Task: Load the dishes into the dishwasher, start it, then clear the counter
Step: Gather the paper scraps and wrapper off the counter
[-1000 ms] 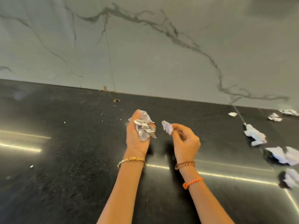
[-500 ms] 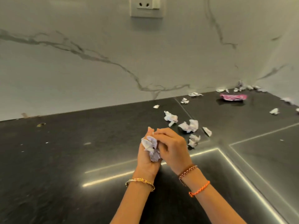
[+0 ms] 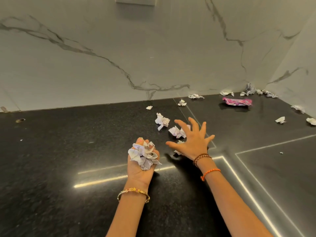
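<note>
My left hand (image 3: 138,170) is cupped palm up around a wad of crumpled paper scraps (image 3: 144,155) above the black counter (image 3: 68,159). My right hand (image 3: 194,142) reaches forward with fingers spread wide and nothing in it. It hovers over a crumpled white paper (image 3: 177,132) and partly hides a smaller scrap (image 3: 177,152) under the palm. Another crumpled paper (image 3: 162,120) lies just beyond the fingertips to the left.
More paper scraps (image 3: 195,96) lie along the marble backsplash (image 3: 119,53) and into the far right corner (image 3: 256,91). A pink wrapper (image 3: 237,101) lies near that corner. Loose scraps (image 3: 280,120) sit on the right side. A seam (image 3: 239,178) runs across the counter.
My right hand has left the wad in my left hand, opened, and stretched forward over the scraps on the counter. The wad in my left hand looks bigger. The view has shifted slightly.
</note>
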